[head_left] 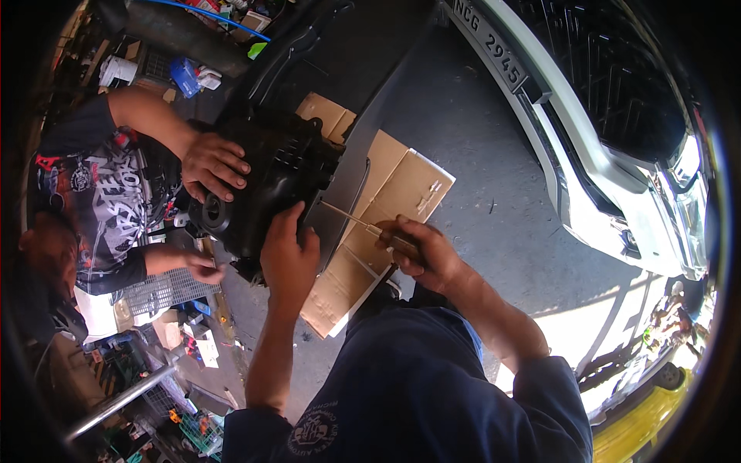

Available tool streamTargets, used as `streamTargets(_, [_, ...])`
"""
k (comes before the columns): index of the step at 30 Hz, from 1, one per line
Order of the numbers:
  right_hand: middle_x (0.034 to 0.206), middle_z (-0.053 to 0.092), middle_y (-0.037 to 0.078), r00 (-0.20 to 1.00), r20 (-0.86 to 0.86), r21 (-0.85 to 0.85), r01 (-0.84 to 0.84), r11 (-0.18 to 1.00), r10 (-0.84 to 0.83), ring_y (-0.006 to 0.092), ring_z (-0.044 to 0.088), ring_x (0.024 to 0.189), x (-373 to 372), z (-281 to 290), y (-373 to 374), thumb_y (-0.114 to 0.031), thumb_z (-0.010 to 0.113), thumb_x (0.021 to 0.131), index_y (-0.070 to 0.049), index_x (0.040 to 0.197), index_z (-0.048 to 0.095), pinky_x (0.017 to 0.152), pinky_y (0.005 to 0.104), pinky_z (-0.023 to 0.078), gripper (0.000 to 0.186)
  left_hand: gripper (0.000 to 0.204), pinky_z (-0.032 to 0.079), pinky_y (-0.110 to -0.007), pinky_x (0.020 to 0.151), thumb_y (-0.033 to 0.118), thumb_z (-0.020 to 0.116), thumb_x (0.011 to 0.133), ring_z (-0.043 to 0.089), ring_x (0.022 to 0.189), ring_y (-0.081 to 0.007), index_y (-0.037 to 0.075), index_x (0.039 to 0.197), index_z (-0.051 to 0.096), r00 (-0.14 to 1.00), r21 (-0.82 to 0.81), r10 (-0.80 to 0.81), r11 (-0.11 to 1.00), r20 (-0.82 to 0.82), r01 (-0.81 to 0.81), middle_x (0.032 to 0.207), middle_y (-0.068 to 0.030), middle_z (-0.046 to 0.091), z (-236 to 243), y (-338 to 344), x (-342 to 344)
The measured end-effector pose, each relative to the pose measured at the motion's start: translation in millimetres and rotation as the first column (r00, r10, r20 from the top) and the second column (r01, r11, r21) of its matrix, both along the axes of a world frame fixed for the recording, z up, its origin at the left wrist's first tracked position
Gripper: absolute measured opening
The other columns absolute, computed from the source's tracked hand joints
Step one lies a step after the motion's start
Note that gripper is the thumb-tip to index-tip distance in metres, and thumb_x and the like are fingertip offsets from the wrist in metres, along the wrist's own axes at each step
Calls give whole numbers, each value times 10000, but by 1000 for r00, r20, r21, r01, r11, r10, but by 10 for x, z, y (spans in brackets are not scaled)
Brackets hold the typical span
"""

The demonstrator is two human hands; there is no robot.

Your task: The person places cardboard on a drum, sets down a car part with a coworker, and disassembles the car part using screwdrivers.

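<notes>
Gripping a screwdriver (373,229) in the closed right hand (423,251), pointing the shaft left toward the edge of a black plastic part (282,174). Resting the loosely open left hand (290,258) on the part's near side, left of the cardboard (401,189). Sharing contact with a co-worker's hand (214,166) farther left.

From the right hand (421,251), the grey floor (478,166) lies free toward one o'clock, with the black part (270,181) blocking ten and the white bumper (588,158) two
</notes>
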State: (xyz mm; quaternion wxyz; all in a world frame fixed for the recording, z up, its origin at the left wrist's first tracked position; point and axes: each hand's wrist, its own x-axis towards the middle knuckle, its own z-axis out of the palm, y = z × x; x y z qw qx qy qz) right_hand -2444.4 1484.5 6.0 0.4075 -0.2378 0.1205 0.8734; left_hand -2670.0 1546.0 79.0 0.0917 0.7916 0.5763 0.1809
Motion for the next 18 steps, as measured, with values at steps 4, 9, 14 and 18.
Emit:
streamTargets(4, [775, 629, 75, 974, 124, 94, -201, 975, 188, 199, 649, 700, 30, -85, 17, -128, 638, 884, -2, 1103, 634, 610, 335, 531, 253, 292, 526, -355, 742, 100, 575, 876, 636, 828, -263, 23, 1156, 604, 957, 31, 40, 998, 287, -51, 1009, -131, 630, -36, -340, 315])
streamTargets(9, [767, 608, 61, -34, 709, 464, -729, 503, -704, 204, 647, 735, -73, 252, 54, -115, 638, 880, 19, 1078, 617, 611, 318, 525, 240, 222, 543, -300, 666, 150, 582, 927, 631, 783, -157, 19, 1105, 609, 190, -836, 817, 547, 545, 47, 929, -65, 626, -325, -348, 520])
streamTargets(14, [806, 629, 76, 757, 647, 253, -98, 963, -93, 159, 590, 632, -69, 94, 17, -171, 595, 916, 6, 1057, 629, 527, 267, 469, 229, 236, 554, -300, 674, 228, 564, 948, 649, 805, -170, 21, 1053, 608, 152, -785, 770, 611, 620, 103, 891, -65, 629, -576, -226, 542])
streamTargets(18, [843, 639, 98, 982, -36, -4, -187, 982, 187, 114, 519, 560, 121, -37, -76, -232, 572, 940, 2, 1075, 619, 452, 200, 366, 275, 289, 571, -345, 731, 275, 534, 968, 664, 842, -202, 9, 1063, 596, 173, -786, 767, 597, 618, 162, 922, -95, 641, -641, -237, 473])
